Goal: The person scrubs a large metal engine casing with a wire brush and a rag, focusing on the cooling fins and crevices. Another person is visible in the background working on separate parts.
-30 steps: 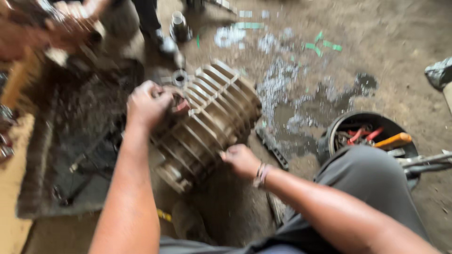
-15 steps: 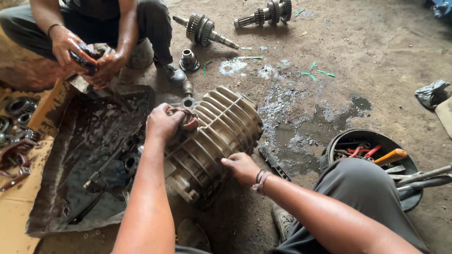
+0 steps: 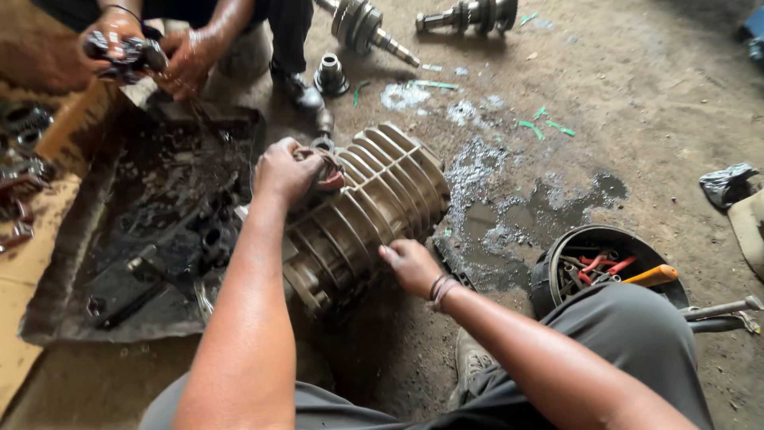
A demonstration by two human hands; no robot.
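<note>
A ribbed metal gearbox housing (image 3: 370, 215) lies on its side on the dirty concrete floor in front of me. My left hand (image 3: 285, 170) is closed around a rag or part at the housing's open upper end. My right hand (image 3: 411, 266) rests against the housing's lower right side, fingers curled on the ribs. A bracelet sits on that wrist.
A shallow black tray (image 3: 143, 231) of oily liquid and parts lies at the left. Another person's hands (image 3: 151, 52) hold a dark part above it. Two gear shafts (image 3: 446, 20) lie at the top. A round black tub (image 3: 605, 267) of tools stands at the right, near a wet patch (image 3: 517, 211).
The view has tilted down and steadied. My hands stay on the housing. The other person's hands have come into view over the tray.
</note>
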